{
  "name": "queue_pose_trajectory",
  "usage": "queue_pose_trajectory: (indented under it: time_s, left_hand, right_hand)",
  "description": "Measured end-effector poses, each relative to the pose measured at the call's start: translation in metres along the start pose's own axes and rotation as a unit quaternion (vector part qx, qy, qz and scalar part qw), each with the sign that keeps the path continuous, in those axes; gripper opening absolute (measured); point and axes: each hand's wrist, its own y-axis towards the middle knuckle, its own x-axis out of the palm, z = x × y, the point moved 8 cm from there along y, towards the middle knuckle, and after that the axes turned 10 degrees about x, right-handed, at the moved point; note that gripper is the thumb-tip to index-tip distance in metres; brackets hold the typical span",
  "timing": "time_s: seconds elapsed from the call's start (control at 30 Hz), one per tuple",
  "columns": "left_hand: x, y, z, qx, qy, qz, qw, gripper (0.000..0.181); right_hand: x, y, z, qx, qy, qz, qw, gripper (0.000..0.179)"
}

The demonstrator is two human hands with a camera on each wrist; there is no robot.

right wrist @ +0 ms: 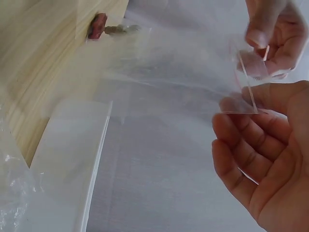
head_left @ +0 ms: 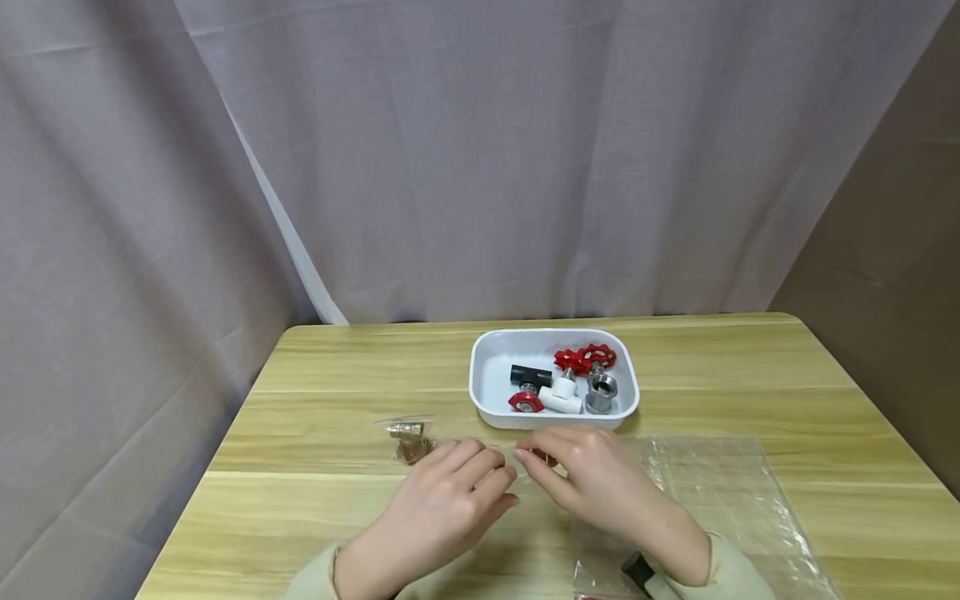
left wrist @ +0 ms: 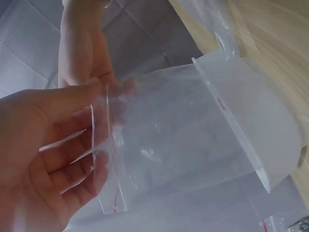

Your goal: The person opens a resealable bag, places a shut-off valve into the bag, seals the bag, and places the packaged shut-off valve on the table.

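Observation:
A clear zip bag [left wrist: 164, 140] with a thin red line along its mouth spans the space between both hands, and nothing shows inside it. At one side of that mouth my left hand [head_left: 450, 504] pinches the plastic, its fingers behind the film in the left wrist view. The right hand [head_left: 600, 475] pinches the mouth's other corner between thumb and fingers, as the right wrist view shows. Both hands are just in front of a white tray [head_left: 491, 415]. Seen from the head, the bag is mostly hidden by the hands.
In the tray lie red handwheels [head_left: 597, 357], a black tee valve [head_left: 531, 376], a white tee [head_left: 562, 397] and a metal fitting [head_left: 601, 393]. A small bag of brass fittings [head_left: 408, 433] sits left. Right lies a large clear bag [head_left: 727, 500]; a black piece [head_left: 637, 570] shows by the right sleeve.

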Motion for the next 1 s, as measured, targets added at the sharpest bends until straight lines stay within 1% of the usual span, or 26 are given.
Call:
queue_pose_trajectory:
  time_s: [0.03,0.13,0.23,0.47,0.53,0.63,0.7,0.77,0.9,1.0]
  left_hand:
    - [0.000,0.000,0.001,0.007,0.004,-0.005,1.0000,0.012]
    - [0.001,0.001,0.003,0.019,0.018,-0.014,0.9996,0.019]
    - [0.002,0.000,0.002,0.017,0.027,-0.016,0.9994,0.023]
    - [0.004,0.001,0.002,0.019,0.026,-0.017,0.9993,0.026]
    - [0.005,0.001,0.003,0.018,0.025,-0.017,0.9994,0.027]
    - [0.006,0.000,0.003,0.018,0.025,-0.019,0.9993,0.027]
    - [0.006,-0.001,0.004,0.023,0.026,-0.020,0.9992,0.026]
    - [0.006,-0.001,0.007,0.032,0.029,-0.021,0.9988,0.025]
    - [0.003,-0.002,0.013,0.059,0.034,-0.011,0.9976,0.026]
    - [-0.001,-0.002,0.013,0.063,0.035,0.002,0.9974,0.029]
  right_hand:
    - [0.000,0.000,0.000,0.001,0.002,0.002,1.0000,0.005]
    - [0.000,0.001,0.000,0.004,0.010,0.006,0.9999,0.004]
    - [0.002,0.002,-0.002,0.002,0.012,0.002,0.9999,0.006]
    - [0.013,0.004,-0.006,0.009,-0.006,-0.031,0.9994,0.011]
    - [0.014,0.004,-0.006,0.011,-0.012,-0.032,0.9994,0.011]
    - [0.013,0.005,-0.007,0.004,-0.007,-0.023,0.9997,0.010]
    - [0.010,0.007,-0.006,0.001,0.006,-0.015,0.9999,0.008]
    - [0.003,0.010,-0.003,0.002,0.021,0.003,0.9998,0.007]
    - [-0.020,0.017,0.008,0.020,0.036,0.064,0.9971,0.010]
    - [-0.035,0.022,0.013,0.017,0.026,0.105,0.9940,0.011]
